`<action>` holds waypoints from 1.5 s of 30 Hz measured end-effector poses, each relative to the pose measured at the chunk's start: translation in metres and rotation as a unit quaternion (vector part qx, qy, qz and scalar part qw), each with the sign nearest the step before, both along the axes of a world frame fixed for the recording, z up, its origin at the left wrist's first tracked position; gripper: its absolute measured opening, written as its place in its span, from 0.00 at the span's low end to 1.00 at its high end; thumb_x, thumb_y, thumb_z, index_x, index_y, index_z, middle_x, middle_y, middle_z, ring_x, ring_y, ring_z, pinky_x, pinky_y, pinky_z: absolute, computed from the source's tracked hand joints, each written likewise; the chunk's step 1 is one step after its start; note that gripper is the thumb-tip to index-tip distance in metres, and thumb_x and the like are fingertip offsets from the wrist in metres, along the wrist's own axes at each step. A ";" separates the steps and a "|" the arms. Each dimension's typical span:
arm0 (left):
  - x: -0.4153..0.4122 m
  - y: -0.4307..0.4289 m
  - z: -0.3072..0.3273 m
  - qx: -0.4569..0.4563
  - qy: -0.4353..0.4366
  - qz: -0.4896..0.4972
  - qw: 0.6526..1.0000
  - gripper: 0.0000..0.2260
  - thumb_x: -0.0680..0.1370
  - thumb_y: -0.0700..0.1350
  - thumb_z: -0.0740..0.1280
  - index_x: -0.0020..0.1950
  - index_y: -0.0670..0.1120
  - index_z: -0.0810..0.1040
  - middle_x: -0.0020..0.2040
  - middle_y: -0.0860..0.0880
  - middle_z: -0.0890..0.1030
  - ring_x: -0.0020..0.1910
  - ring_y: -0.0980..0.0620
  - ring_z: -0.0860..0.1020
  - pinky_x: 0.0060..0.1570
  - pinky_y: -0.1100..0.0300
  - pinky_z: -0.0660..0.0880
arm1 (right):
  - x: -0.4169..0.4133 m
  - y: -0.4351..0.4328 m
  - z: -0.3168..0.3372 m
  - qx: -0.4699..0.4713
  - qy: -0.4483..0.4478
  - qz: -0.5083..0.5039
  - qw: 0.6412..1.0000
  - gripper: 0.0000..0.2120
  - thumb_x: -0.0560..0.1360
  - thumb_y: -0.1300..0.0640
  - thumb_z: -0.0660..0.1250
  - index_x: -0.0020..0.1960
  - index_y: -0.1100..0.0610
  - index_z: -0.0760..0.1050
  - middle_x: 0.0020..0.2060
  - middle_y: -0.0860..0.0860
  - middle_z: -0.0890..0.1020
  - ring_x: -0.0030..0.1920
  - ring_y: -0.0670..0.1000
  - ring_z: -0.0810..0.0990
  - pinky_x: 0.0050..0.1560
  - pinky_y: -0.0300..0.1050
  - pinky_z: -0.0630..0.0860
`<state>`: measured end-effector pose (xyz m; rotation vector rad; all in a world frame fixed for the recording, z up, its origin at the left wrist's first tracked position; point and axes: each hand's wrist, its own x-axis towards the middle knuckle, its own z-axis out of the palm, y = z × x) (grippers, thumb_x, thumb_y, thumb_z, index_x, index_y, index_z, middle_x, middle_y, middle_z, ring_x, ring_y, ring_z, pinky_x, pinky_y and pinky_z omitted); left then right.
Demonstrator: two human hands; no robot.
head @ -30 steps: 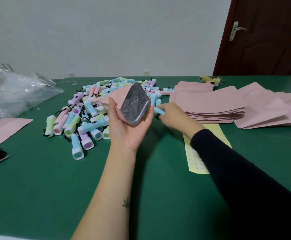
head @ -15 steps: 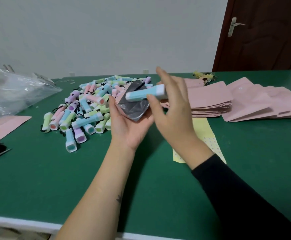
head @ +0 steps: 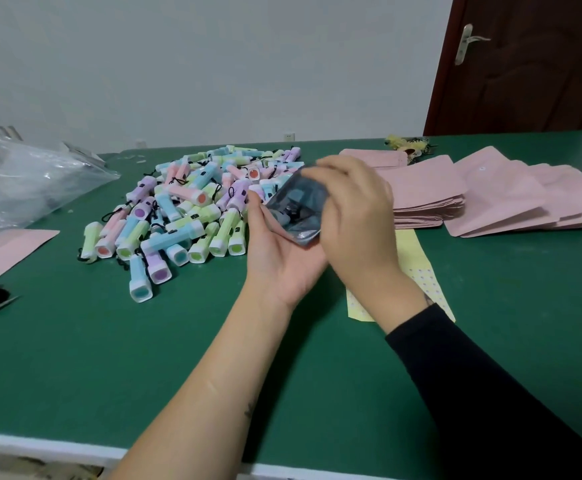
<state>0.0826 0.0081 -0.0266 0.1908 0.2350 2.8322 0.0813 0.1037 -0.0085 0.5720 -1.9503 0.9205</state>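
Green table carries a torch pile left and a pouch stack right. Between them, the left hand cradles an open pouch, mouth facing near. The right hand grips its far rim from above. A blue torch seems to lie lengthwise inside.

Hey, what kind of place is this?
Probably a small hand-packing workroom: a heap of pastel mini flashlights, stacks of pink pouches on a green table, and the left hand holding an open pouch.
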 end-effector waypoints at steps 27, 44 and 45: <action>-0.012 -0.049 -0.006 -0.615 0.089 0.292 0.727 0.17 0.77 0.53 0.71 0.64 0.49 0.77 0.59 0.54 0.82 0.58 0.57 0.80 0.53 0.65 0.76 | -0.043 0.044 -0.022 -0.298 -0.372 0.175 0.861 0.25 0.76 0.50 0.70 0.48 0.74 0.71 0.40 0.72 0.73 0.42 0.52 0.68 0.43 0.49 0.64; -0.015 -0.042 -0.012 -0.591 -0.004 0.207 0.779 0.12 0.73 0.42 0.74 0.56 0.41 0.82 0.48 0.45 0.86 0.45 0.48 0.85 0.44 0.57 0.81 | -0.041 0.039 -0.035 -0.249 -0.488 0.261 0.795 0.08 0.72 0.50 0.74 0.48 0.53 0.82 0.41 0.47 0.87 0.41 0.47 0.86 0.38 0.40 0.80; -0.015 -0.042 -0.012 -0.598 -0.007 0.202 0.776 0.13 0.73 0.42 0.75 0.56 0.41 0.82 0.49 0.45 0.86 0.45 0.47 0.85 0.45 0.57 0.81 | -0.042 0.038 -0.036 -0.249 -0.490 0.261 0.794 0.10 0.71 0.49 0.75 0.48 0.53 0.82 0.42 0.47 0.87 0.42 0.48 0.86 0.40 0.41 0.81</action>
